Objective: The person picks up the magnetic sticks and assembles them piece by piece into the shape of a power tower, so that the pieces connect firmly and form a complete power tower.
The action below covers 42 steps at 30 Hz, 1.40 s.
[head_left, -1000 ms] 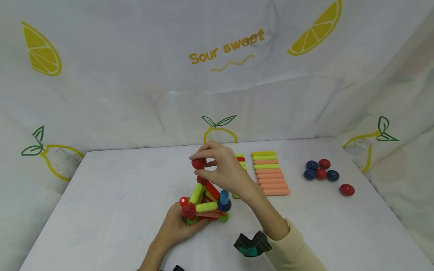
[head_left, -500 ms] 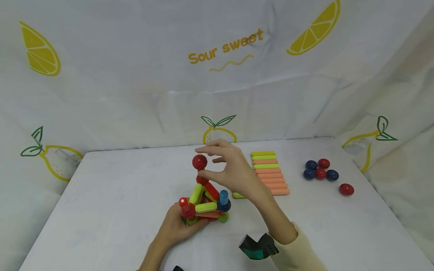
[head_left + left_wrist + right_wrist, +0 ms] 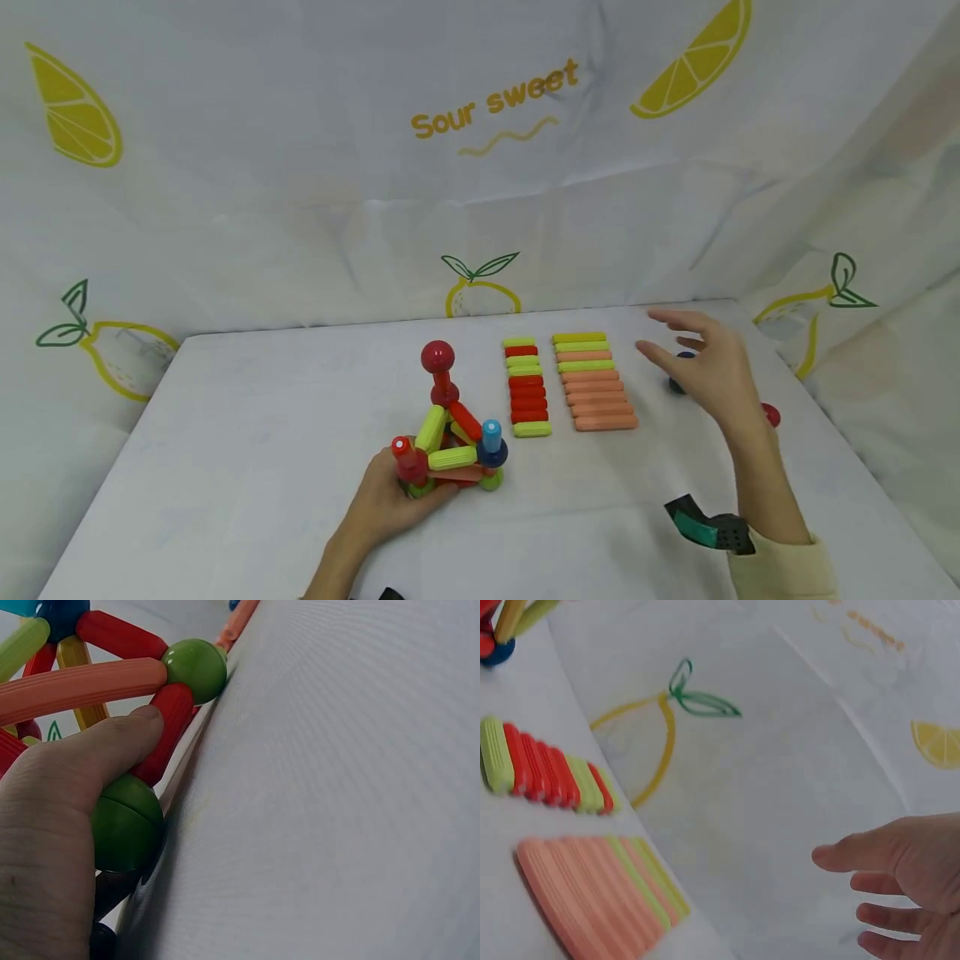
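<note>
My left hand (image 3: 390, 496) holds the near left corner of a frame built from coloured rods and balls (image 3: 452, 458). In the left wrist view its thumb lies over a red rod (image 3: 169, 735) beside a green ball (image 3: 127, 825). On the frame's far corner, a red ball (image 3: 437, 357) tops a short red rod. Red and light-blue rods stand up from the two near corners. My right hand (image 3: 708, 358) hovers at the right, fingers spread from the thumb and holding nothing. It partly covers the loose dark blue balls (image 3: 677, 385) behind it.
Two columns of rods lie mid-table: red and yellow-green rods (image 3: 528, 392), then mostly orange rods (image 3: 600, 398). A loose red ball (image 3: 771, 414) shows beside the right wrist. A white cloth with lemon prints (image 3: 300, 208) hangs behind the table.
My right hand has let go of the red ball, leaving it atop the frame, and moved right to above the loose balls. The left hand keeps its hold.
</note>
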Available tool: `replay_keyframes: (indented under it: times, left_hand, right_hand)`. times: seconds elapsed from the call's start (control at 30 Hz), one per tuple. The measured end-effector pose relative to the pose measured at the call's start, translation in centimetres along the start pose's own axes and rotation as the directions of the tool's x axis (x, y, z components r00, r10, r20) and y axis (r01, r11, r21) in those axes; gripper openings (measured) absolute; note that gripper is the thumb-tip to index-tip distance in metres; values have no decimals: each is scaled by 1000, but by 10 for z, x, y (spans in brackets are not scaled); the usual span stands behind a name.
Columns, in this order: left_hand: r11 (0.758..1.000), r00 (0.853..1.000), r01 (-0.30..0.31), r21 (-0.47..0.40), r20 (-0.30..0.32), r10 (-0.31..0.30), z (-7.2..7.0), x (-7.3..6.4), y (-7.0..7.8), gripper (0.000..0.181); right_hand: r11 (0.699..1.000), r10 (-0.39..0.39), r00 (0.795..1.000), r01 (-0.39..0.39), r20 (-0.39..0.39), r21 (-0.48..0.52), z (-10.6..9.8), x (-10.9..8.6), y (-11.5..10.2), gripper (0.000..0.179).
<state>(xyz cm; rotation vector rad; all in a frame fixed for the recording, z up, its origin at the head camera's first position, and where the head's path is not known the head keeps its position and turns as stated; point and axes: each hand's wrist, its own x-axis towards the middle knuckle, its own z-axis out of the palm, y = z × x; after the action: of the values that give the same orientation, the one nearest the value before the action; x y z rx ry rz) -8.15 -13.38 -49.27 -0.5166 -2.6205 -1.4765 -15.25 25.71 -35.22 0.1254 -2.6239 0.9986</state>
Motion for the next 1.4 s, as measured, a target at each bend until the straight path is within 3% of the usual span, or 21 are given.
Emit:
replay_keyframes:
  times: [0.07,0.13,0.23,0.3,0.43,0.57,0.73,0.87,1.13,1.4]
  left_hand:
    - [1000,1000,3,-5,3,-3,0,0,0,49]
    - [1000,1000,-2,-3,3,2,1,0,-1,48]
    - [1000,1000,-23,6,-3,23,1,0,0,47]
    - [999,999,-31,10,-6,32,1,0,0,47]
    - [1000,1000,-23,18,-14,23,0,-1,0,47]
    - [1000,1000,-16,27,-14,17,0,-1,0,48]
    - [999,999,-36,36,-13,37,0,-1,-2,45]
    - [999,999,-38,38,-12,38,0,-1,-1,45]
    - [999,1000,-6,36,-7,6,-1,0,1,47]
    - [1000,1000,13,26,-6,-13,-1,0,3,49]
  right_hand:
    - [991,114,993,-115,-16,-64,-10,-4,26,45]
    - [964,239,971,-237,2,-123,-20,-9,50,49]
    - [902,404,914,-389,47,-185,-34,-18,79,57]
    - [863,475,877,-450,68,-230,-40,-24,94,61]
    - [820,544,832,-500,109,-277,-45,-33,116,64]
    - [811,561,816,-506,141,-294,-43,-38,127,59]
    - [800,578,806,-531,125,-280,-35,-46,133,55]
    - [797,582,807,-543,97,-264,-31,-50,133,58]
    - [887,421,905,-425,-59,-179,-31,-51,107,56]
    - [940,322,938,-333,-131,-78,-27,-42,60,48]
